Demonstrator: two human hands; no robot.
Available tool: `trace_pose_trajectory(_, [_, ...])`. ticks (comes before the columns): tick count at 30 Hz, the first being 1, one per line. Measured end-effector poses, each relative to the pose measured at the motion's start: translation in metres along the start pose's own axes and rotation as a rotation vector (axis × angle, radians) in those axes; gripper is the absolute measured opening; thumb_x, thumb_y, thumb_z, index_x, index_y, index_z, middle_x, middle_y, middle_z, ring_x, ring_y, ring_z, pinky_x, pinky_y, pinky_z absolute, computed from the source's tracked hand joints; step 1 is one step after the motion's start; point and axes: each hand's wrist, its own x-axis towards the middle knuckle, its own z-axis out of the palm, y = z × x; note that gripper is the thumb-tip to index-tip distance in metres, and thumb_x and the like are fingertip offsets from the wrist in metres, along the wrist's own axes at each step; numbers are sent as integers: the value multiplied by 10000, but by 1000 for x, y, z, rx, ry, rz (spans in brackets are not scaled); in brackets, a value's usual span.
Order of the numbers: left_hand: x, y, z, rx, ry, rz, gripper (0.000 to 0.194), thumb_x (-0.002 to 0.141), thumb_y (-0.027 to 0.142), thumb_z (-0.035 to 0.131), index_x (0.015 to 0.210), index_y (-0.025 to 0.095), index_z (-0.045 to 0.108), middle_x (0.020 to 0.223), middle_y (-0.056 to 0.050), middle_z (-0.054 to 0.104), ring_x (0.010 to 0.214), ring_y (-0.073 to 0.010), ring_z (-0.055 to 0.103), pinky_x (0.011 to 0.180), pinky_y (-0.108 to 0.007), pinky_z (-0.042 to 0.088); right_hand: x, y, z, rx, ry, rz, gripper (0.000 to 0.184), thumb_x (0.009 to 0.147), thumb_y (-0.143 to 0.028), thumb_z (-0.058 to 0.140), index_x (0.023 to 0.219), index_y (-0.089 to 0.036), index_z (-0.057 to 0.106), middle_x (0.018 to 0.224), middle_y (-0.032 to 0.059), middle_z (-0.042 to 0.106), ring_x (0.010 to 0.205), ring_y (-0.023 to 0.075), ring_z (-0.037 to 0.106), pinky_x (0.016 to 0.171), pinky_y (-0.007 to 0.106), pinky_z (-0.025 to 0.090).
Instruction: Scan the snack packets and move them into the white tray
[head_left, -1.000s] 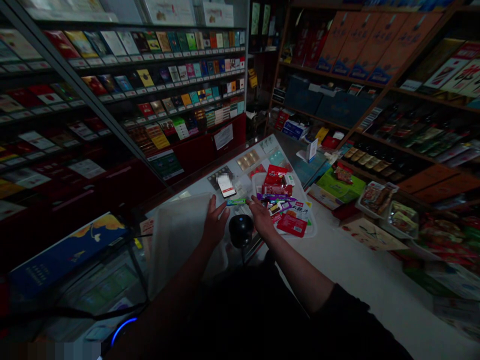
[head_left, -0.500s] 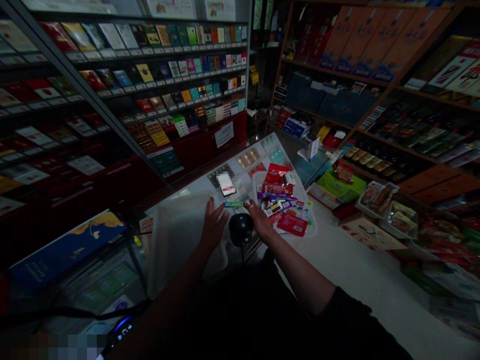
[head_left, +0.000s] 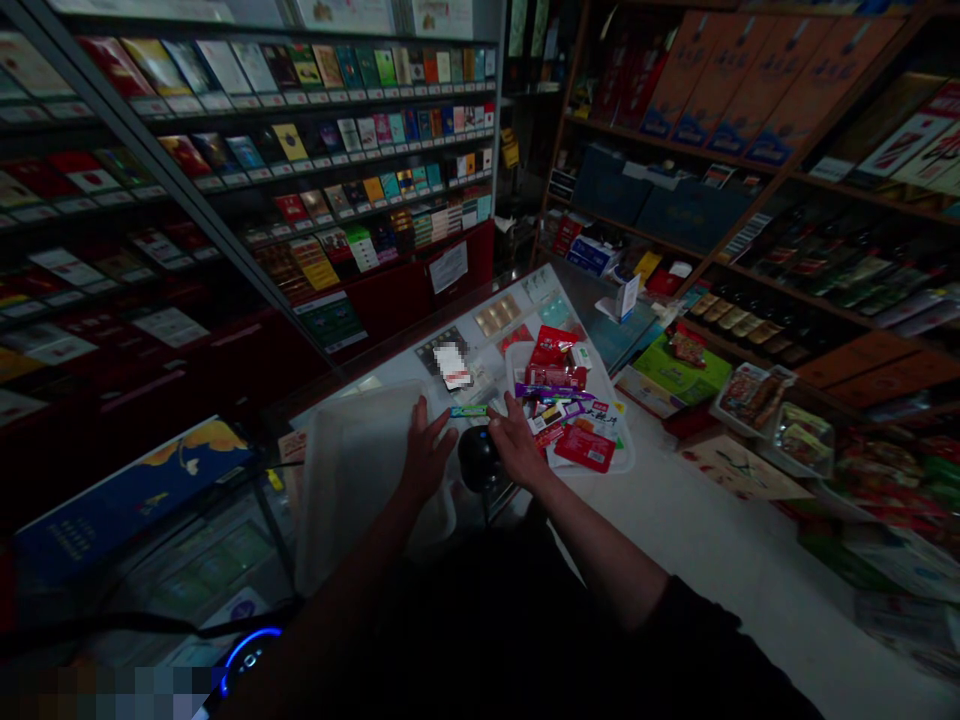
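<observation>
A narrow green-and-blue stick pack (head_left: 469, 411), maybe gum or candy, spans the gap between my two hands. My left hand (head_left: 426, 450) has its left end pinched, with the other fingers apart. At the right end is my right hand (head_left: 517, 443), its thumb and fingertips against the pack. Just below the pack stands a black round-headed device (head_left: 478, 458) on the counter, like a desktop scanner. To the left lies a white plastic tray (head_left: 337, 470) with nothing visible in it. On the right, another white tray (head_left: 626, 455) holds several red, purple and white snack packets (head_left: 585, 448).
A glass counter runs under the trays. Cigarette shelves (head_left: 360, 140) stand beyond it on the left, and wooden shelves with bottles and boxes (head_left: 735, 90) on the right. A blue box (head_left: 127, 500) lies at the left. Snack boxes (head_left: 679, 370) sit at the right.
My right hand's fingers have shifted a little and opened slightly at the pack's right end. The pack and my left hand have barely moved. A blue light ring at bottom left shows more.
</observation>
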Motion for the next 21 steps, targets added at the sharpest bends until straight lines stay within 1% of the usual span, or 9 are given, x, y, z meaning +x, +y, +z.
trace_pose_trajectory(4, [-5,-4,5,30,-28,44,580,989,629,543,1433,266,635,1792,-74,130,1654,-345,79,1316,-596,143,-4,4,-3,-14,-2,-5,926,944,-881,285,1476,-214,644,1759,103,237,1647,373,74,1324,581,73])
trace_pose_trajectory(9, [-6,-3,9,134,-34,79,594,969,608,592,1460,274,607,1794,-106,90,1650,-389,42,1292,-651,94,-8,2,-5,-30,-5,-62,800,993,-812,297,1464,-273,654,1765,65,228,1653,350,2,1322,580,52])
trace_pose_trajectory(12, [-6,-1,8,152,-36,105,563,973,560,608,1466,289,601,1794,-112,84,1645,-409,50,1278,-683,88,-8,4,-3,-14,10,-30,851,964,-847,324,1482,-249,637,1766,77,223,1652,355,34,1324,574,54])
trace_pose_trajectory(14, [-7,0,7,158,-40,123,553,986,543,593,1480,294,585,1794,-113,78,1648,-398,45,1278,-685,86,-7,7,-2,-1,22,-9,901,938,-875,341,1482,-220,636,1766,94,213,1650,360,64,1326,568,66])
trace_pose_trajectory(18, [-7,4,7,176,-44,130,582,1001,574,549,1503,278,559,1795,-114,65,1654,-367,35,1290,-655,88,-8,9,-2,22,35,-9,944,918,-898,345,1477,-196,640,1765,112,209,1647,354,103,1332,547,87])
trace_pose_trajectory(21, [-6,8,8,181,-53,131,607,997,591,545,1508,265,558,1794,-120,70,1651,-381,47,1289,-667,95,-9,6,-6,39,63,-24,923,931,-884,348,1465,-194,650,1760,114,228,1646,343,117,1336,537,90])
